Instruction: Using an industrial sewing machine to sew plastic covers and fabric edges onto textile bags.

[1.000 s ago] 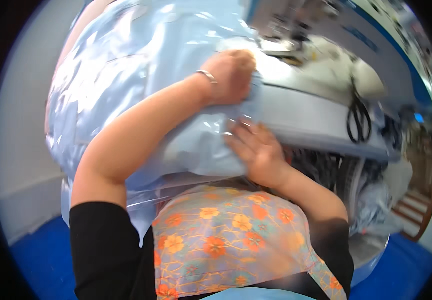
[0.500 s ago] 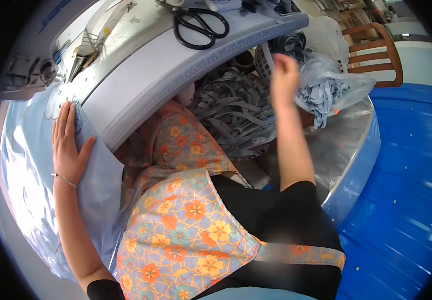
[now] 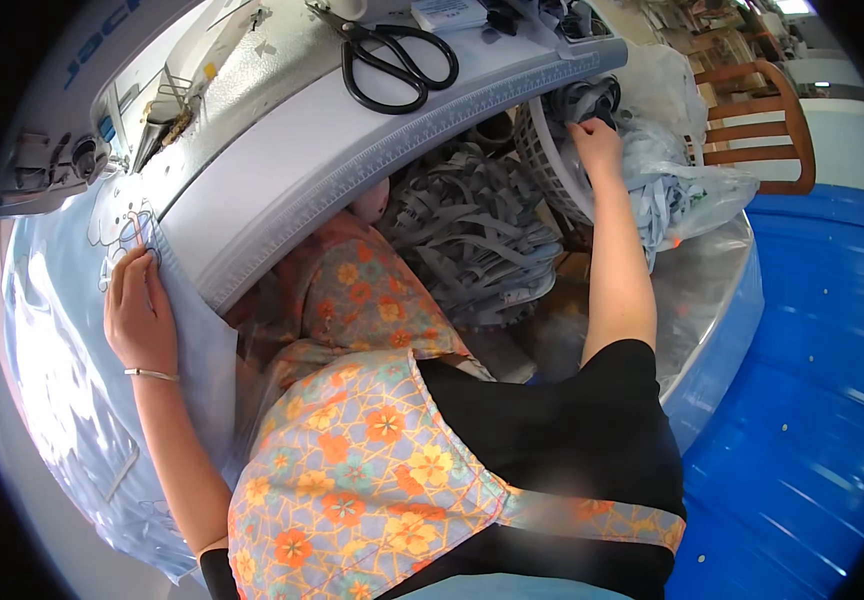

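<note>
My left hand [image 3: 142, 310] is on light-blue fabric [image 3: 62, 330] draped at the left of the machine table, its fingers drawn together at a piece with a dark line drawing [image 3: 132, 230]. A fold of the fabric appears to be pinched there, though the fingertips are partly hidden. On the other side, my right hand [image 3: 600, 148] is over a light-grey lattice basket [image 3: 542, 160], fingers curled together. What they hold, if anything, cannot be made out. Dark bands [image 3: 587, 98] lie in the basket just beyond the fingers.
Black-handled scissors [image 3: 402, 70] lie on the white table, behind its ruler-marked edge [image 3: 402, 125]. Below are heaped grey strips [image 3: 472, 220]. A clear plastic bag [image 3: 692, 190] of light-blue strips stands right of the basket, with a wooden chair [image 3: 787, 120] behind.
My left hand has gone from spread flat to fingers gathered, slightly lower on the fabric. My right hand has moved right and slightly down over the basket.
</note>
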`<state>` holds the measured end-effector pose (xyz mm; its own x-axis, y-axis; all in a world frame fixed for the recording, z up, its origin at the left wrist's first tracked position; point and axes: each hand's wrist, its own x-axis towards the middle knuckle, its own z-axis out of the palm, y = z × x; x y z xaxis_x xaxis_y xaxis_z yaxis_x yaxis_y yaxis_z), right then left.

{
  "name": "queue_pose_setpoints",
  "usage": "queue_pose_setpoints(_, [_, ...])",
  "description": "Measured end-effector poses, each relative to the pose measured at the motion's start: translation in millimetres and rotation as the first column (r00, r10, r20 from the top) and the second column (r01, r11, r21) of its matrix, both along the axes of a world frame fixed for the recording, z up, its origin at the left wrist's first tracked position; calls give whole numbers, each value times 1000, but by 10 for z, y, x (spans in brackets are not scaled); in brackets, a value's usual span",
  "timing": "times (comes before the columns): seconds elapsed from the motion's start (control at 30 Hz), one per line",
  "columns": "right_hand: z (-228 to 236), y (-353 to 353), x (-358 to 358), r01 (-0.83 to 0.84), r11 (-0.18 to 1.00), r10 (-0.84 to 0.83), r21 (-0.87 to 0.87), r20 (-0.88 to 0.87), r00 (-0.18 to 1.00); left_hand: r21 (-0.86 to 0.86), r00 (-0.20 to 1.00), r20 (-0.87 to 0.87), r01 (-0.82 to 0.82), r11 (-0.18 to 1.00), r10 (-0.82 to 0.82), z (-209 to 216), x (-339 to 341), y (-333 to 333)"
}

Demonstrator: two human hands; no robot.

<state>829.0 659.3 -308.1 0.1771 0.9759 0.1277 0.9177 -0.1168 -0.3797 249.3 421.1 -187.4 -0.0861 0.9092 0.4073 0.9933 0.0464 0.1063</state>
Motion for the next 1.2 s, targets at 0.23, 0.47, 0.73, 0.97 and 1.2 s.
queue_pose_setpoints(0.23, [495,-291,-219,145,961,2,235,-530,848,43,996,92,-19,999,15,123,-101,-36])
queue_pose_setpoints(0.47, [1531,-685,-2875,-479,720,619,502,-155,770,55,780,595,201,978,-193,394,-454,189])
queue_pose_setpoints(0.73, [1009,-2002,-5246,-904,-155,945,399,-207,-254,-95,661,733,331,939,-159,431,-540,328])
queue_pose_setpoints(0.97, [1271,-1558,-4527,-938,-37,992,346,-102,-77,-122,395,919,324,938,-17,353,-663,127])
queue_pose_setpoints(1.2, [1294,-1381,-4756,-954,130,977,271,129,170,20,704,678,267,963,-209,512,-564,271])
